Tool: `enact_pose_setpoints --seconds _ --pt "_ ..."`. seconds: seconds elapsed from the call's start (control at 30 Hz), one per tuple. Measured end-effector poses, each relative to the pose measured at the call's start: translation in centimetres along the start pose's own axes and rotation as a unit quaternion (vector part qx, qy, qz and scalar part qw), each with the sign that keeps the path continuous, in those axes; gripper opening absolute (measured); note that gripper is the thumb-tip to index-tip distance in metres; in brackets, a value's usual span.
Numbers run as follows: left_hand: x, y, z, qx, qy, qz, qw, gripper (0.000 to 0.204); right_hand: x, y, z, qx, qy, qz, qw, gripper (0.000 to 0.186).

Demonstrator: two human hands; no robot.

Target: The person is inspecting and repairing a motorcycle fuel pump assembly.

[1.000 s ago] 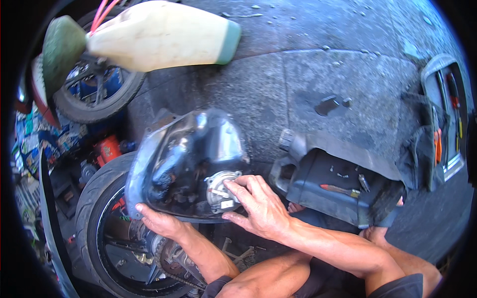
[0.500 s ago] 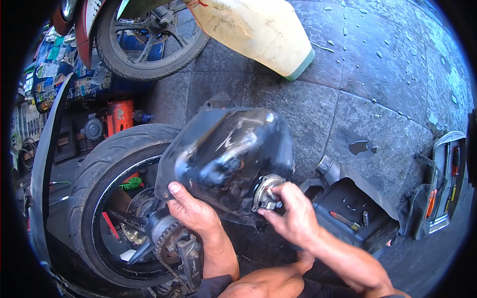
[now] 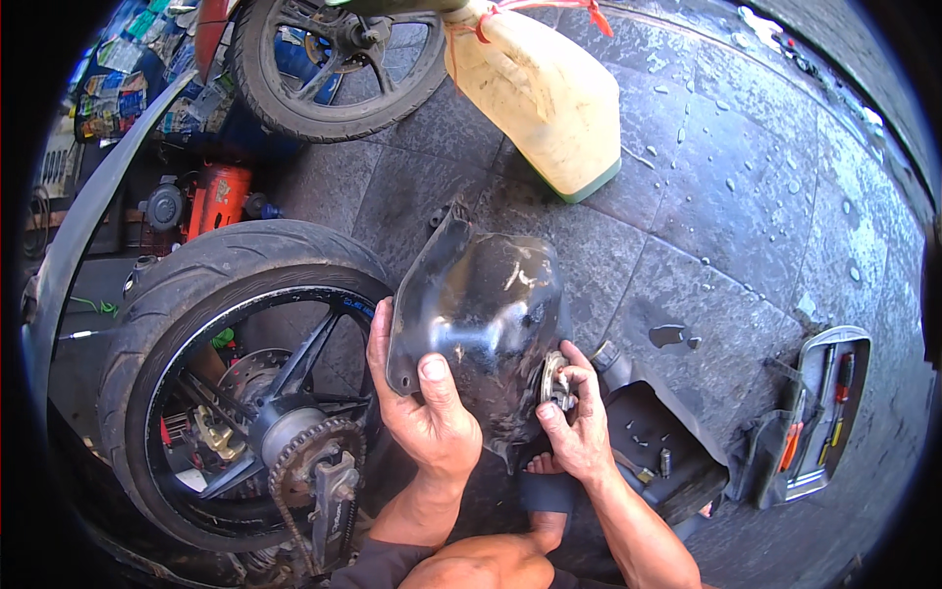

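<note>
A glossy black motorcycle fuel tank [image 3: 486, 304], smudged and worn, is held up in front of me. My left hand [image 3: 432, 412] grips its flat flanged edge, thumb on the near side and fingers behind. On the tank's right side sits a round metal fitting [image 3: 554, 381] with a small part sticking out of its middle. Around that fitting my right hand [image 3: 581, 417] is closed, with thumb and fingers at its rim. I cannot tell whether the fitting is loose from the tank.
On the left stands a motorcycle's rear wheel [image 3: 245, 240] with chain and sprocket. A yellowish jug [image 3: 549, 108] and another wheel [image 3: 334, 128] are at the far side. A black tray [image 3: 677, 422] holds small parts and a brush; a tool case [image 3: 819, 402] lies farther right.
The tank has tilted and turned, its flanged edge now more upright. My left hand has moved to the right with it, its fingers now showing behind the edge. My right hand stays at the fitting.
</note>
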State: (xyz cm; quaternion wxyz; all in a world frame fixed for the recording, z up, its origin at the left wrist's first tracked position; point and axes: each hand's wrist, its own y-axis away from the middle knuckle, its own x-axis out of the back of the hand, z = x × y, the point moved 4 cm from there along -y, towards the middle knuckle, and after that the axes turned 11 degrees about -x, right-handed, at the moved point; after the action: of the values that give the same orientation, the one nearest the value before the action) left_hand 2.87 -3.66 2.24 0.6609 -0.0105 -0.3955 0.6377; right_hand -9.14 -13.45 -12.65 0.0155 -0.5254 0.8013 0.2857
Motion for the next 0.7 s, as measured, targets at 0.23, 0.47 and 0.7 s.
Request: enact_pose_setpoints --seconds 0.23,0.47,0.7 --pt "0.9 0.3 -1.0 0.013 -0.003 0.021 1.0 0.06 0.5 0.0 -0.2 -0.034 -0.021 -0.014 0.999 0.051" --pt "2.3 0.0 -2.8 0.05 0.005 0.026 0.998 0.06 0.1 0.1 -2.5 -0.096 -0.054 -0.026 0.994 0.046" --pt "4.3 -0.5 -5.6 0.142 0.007 0.126 0.982 0.055 -0.9 -0.7 -2.9 -0.046 0.017 -0.016 0.999 0.044"
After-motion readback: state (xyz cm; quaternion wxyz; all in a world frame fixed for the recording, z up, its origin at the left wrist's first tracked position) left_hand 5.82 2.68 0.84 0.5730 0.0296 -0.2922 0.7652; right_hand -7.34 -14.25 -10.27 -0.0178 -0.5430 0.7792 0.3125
